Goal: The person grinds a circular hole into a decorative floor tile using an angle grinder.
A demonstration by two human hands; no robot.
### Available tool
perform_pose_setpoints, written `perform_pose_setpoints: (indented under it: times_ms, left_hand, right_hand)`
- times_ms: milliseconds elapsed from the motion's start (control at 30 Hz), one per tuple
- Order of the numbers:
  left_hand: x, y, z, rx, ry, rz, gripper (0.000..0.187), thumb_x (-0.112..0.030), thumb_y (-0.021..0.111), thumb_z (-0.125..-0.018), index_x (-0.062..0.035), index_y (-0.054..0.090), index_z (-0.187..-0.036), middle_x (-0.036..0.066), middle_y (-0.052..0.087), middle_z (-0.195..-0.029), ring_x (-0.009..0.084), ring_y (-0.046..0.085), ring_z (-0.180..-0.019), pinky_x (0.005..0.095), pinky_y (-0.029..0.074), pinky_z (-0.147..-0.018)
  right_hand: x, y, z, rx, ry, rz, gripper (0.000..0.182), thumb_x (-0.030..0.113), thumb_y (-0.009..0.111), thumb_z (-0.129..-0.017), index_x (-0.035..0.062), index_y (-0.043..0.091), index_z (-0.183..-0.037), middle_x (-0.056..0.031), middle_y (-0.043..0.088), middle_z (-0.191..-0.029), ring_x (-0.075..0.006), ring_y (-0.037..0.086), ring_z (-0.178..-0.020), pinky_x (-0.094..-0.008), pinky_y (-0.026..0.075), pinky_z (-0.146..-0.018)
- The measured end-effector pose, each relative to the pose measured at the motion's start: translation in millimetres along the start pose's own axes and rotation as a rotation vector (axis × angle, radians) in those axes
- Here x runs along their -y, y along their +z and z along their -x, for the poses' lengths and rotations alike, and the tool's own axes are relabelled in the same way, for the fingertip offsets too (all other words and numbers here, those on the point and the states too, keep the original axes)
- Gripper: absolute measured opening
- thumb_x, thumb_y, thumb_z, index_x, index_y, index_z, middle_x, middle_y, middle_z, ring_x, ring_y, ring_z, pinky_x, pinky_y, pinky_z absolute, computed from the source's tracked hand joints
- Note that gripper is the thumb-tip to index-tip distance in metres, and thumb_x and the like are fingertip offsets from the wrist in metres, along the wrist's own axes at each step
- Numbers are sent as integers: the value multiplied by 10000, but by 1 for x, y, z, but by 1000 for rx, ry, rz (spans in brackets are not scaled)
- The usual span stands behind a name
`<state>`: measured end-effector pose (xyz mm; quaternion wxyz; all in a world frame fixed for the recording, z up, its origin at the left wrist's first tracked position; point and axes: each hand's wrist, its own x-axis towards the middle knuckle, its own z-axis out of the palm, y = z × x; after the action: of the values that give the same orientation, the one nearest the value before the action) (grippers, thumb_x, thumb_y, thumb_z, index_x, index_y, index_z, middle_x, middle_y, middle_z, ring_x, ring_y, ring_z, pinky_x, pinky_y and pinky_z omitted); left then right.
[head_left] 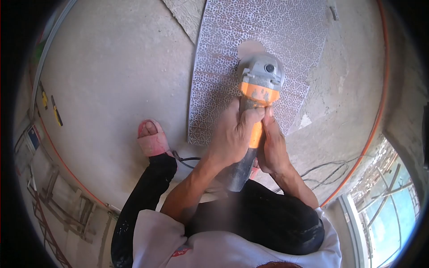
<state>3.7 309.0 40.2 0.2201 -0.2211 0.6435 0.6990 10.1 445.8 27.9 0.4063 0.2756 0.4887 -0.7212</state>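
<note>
An orange and black angle grinder (260,91) with a grey metal head is held over a tile (214,85) lying face down, its back covered in a pale raised pattern. My left hand (234,134) is closed round the grinder's body from the left. From the right, my right hand (274,145) grips the same body, both thumbs close together on top. The disc (281,73) shows as a pale blurred edge beside the head. Just beyond the head is a round smooth patch (250,48) in the tile's pattern. The palm sides of both hands are hidden.
Two yellow and black tools (56,110) lie on the concrete floor at left. A dark cable (324,169) loops on the floor at right. My foot in a pink slipper (154,137) rests left of the tile. An orange line (382,98) curves along the floor's right edge.
</note>
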Motion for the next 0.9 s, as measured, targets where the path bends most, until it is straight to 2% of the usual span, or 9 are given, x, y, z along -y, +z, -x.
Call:
perform_pose_setpoints:
  times_ms: [33,200,300,433,567,600,800,833,900]
  left_hand:
    - [2,-1,0,2,37,-38,442,-346,481,-929,50,574,-1105,197,605,-1008,278,596,-924,355,453,-844]
    - [-5,2,4,4,-114,-23,476,-374,472,-929,45,572,-1131,232,597,-1040,337,603,-940,376,458,-838]
    - [-5,-1,3,23,-99,-82,504,-395,472,-924,48,565,-1148,241,598,-1032,353,603,-949,384,459,-840]
    - [-5,3,6,-18,-162,-53,513,-405,473,-919,50,566,-1137,245,596,-1027,349,604,-946,389,461,-825]
    - [-10,0,1,4,-154,103,497,-389,487,-912,46,564,-1140,236,608,-1016,323,609,-921,388,464,-820]
    - [-4,1,3,-2,-82,29,472,-366,494,-909,43,566,-1133,204,616,-964,267,606,-892,363,465,-812]
    - [0,4,15,-120,-186,156,395,-292,493,-895,37,591,-1089,139,633,-979,219,599,-903,339,464,-820]
    - [8,3,21,-132,-95,88,396,-284,487,-892,39,587,-1099,134,634,-994,216,598,-913,336,463,-827]
    - [23,-2,35,-152,73,-31,401,-268,475,-887,42,580,-1119,123,635,-1024,210,597,-933,330,462,-842]
  right_hand:
    - [2,3,-1,-14,13,-25,563,456,324,-1045,39,356,-1422,-101,498,-1338,-202,485,-1237,-367,374,-1068]
    - [13,13,14,1,30,-171,533,439,330,-1048,54,375,-1414,-91,509,-1320,-203,492,-1229,-372,371,-1071]
    - [22,15,9,-30,51,-100,493,406,355,-1052,33,398,-1370,-93,538,-1223,-174,543,-1109,-337,436,-972]
    - [19,22,12,-94,15,-125,482,409,353,-1052,50,400,-1369,-83,535,-1224,-169,547,-1103,-347,447,-963]
    - [23,25,14,-90,66,-116,507,434,351,-1046,59,386,-1385,-78,519,-1257,-175,516,-1150,-358,415,-1004]
    - [14,23,15,-112,67,-121,524,433,349,-1045,50,377,-1401,-85,512,-1299,-190,496,-1197,-364,387,-1040]
    - [-6,12,9,-37,51,34,564,443,353,-1041,39,323,-1433,-101,463,-1371,-202,462,-1245,-365,342,-1086]
    - [-11,15,10,-81,-9,142,517,463,434,-1019,20,406,-1286,-109,529,-1175,-180,502,-1083,-356,423,-935]
    - [-8,20,16,55,-19,55,599,451,448,-1018,-15,328,-1374,-137,498,-1247,-200,473,-1153,-348,390,-996]
